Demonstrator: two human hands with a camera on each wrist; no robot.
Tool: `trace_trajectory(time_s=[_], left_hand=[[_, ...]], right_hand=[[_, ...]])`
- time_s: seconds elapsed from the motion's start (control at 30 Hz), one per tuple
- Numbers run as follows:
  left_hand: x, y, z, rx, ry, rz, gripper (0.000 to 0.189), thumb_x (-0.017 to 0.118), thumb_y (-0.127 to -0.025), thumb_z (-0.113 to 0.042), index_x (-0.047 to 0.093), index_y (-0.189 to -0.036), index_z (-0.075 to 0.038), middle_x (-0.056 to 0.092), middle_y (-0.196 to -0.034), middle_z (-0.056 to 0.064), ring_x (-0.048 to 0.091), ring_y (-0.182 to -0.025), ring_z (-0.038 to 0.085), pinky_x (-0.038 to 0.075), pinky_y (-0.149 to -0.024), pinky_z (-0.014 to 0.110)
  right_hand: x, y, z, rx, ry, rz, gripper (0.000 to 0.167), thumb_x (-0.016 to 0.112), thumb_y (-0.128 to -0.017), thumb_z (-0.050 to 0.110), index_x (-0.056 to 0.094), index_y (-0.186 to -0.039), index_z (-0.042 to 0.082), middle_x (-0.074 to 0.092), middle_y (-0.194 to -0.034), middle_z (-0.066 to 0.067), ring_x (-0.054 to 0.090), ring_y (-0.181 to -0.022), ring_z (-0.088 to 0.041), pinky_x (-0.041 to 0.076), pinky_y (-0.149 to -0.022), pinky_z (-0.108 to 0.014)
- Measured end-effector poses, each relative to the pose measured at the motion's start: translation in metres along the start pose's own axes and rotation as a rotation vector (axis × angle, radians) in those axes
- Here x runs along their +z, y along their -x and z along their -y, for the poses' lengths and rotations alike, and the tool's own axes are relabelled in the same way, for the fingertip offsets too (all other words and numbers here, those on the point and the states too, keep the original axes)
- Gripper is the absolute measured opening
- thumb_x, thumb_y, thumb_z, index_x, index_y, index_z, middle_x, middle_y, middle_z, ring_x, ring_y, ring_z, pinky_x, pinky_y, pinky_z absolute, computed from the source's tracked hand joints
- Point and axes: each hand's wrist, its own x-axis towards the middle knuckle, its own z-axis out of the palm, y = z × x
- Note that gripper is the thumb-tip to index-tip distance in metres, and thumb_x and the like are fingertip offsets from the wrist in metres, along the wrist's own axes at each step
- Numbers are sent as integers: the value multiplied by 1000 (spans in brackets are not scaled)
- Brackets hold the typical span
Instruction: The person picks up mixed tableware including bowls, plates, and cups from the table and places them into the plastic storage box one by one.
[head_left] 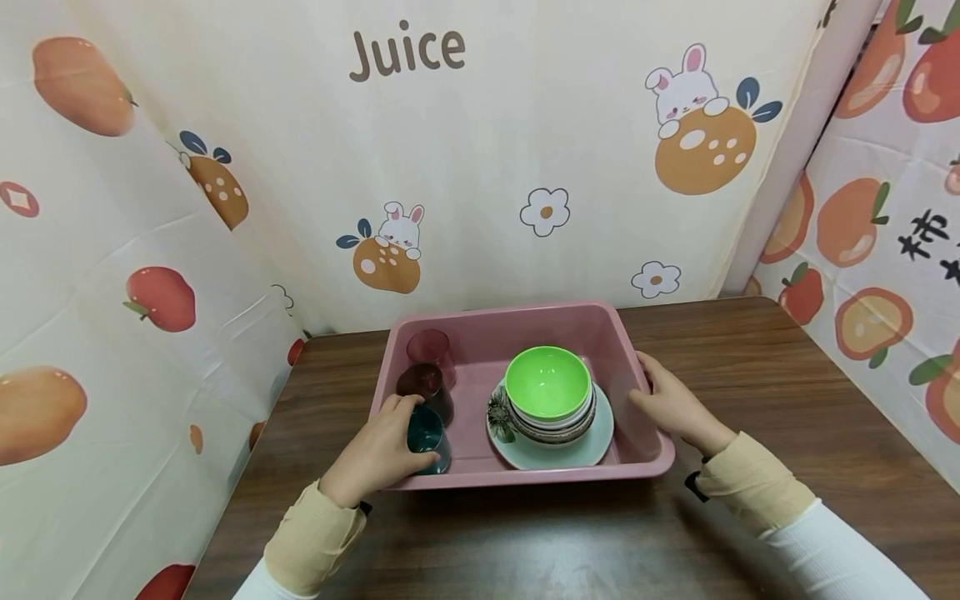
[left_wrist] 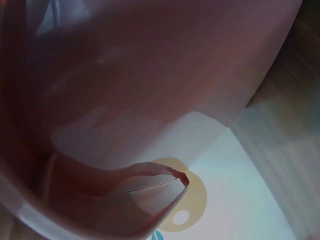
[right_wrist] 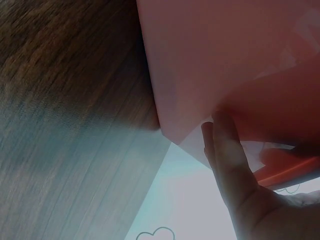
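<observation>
A pink tub (head_left: 480, 478) stands on the table. At its left end my left hand (head_left: 381, 446) reaches over the rim, with thumb and fingers round a teal glass (head_left: 426, 429). A dark glass (head_left: 435, 387) and a pinkish glass (head_left: 429, 343) stand behind it. My right hand (head_left: 678, 408) grips the tub's right rim, thumb inside; in the right wrist view its fingers (right_wrist: 232, 155) lie against the outer wall. Inside the tub, a green bowl (head_left: 549, 382) tops stacked bowls on a pale plate (head_left: 596, 437). The left wrist view shows the tub's outside (left_wrist: 150, 75), not the hand.
The brown wooden table (head_left: 510, 542) extends in front of the tub and to both sides. Right behind the tub hangs a printed cloth (head_left: 480, 208), and more cloth closes off the left and right sides.
</observation>
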Motion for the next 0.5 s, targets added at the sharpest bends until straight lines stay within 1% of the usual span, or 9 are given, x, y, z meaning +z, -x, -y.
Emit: trace_trajectory(time_s=[0.27, 0.5], left_hand=[[-3, 0, -3, -21, -3, 42, 83, 86, -72, -31, 45, -138, -2, 54, -121, 14, 56, -95, 20, 53, -89, 43], [-4, 0, -4, -28, -18, 50, 86, 86, -72, -34, 45, -140, -2, 54, -125, 16, 57, -99, 22, 52, -91, 45]], right_hand=[[0, -1, -3, 2, 5, 2, 64, 53, -90, 1, 25, -146, -12, 49, -132, -37, 56, -112, -45, 51, -86, -47], [0, -1, -4, 8, 0, -2, 63, 52, -90, 1, 25, -146, -12, 49, -132, -37, 56, -113, -45, 51, -86, -47]])
